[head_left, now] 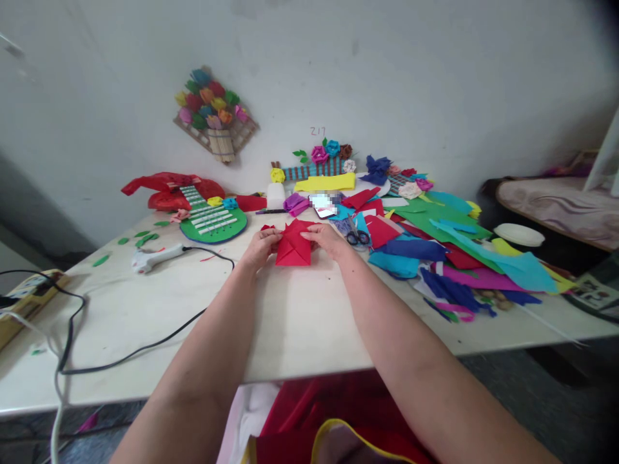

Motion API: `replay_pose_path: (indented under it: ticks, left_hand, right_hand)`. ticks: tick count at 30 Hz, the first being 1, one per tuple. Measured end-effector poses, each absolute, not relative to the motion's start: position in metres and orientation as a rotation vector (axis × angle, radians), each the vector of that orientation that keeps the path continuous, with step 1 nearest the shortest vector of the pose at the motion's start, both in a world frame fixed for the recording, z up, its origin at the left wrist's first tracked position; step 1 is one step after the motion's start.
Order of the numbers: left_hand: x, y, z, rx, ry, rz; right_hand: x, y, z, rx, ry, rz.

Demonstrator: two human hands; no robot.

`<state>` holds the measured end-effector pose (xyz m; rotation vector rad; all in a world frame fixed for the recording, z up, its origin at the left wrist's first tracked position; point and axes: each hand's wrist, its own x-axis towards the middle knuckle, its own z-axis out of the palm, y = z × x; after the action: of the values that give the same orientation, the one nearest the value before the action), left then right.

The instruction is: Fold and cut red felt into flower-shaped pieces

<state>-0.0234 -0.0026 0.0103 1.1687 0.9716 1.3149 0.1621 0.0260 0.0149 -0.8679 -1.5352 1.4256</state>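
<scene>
Both hands meet over a piece of folded red paper near the middle of the white table. My left hand pinches its left side, fingers closed at the edge. On the other side, my right hand grips the upper right part between thumb and fingers. Crossing creases show on the paper's face, and its lower edge is straight. The fingertips behind the paper are hidden. Just beyond it lies a phone with a lit screen. Black-handled scissors rest right of my right hand.
A white glue gun lies at left, its black cord running toward a power strip. Behind it is a green guitar-shaped craft. Coloured paper scraps heap up on the right, near a white bowl. Paper flowers stand against the wall.
</scene>
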Motion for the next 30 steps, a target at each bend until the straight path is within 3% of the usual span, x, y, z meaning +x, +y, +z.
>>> replay_pose_path:
  ticks: [30]
  left_hand:
    - [-0.0214,-0.0043,0.0101,1.14,0.898,1.373]
  right_hand:
    - [0.1626,0.0254,0.0157,-0.788,-1.485,1.41]
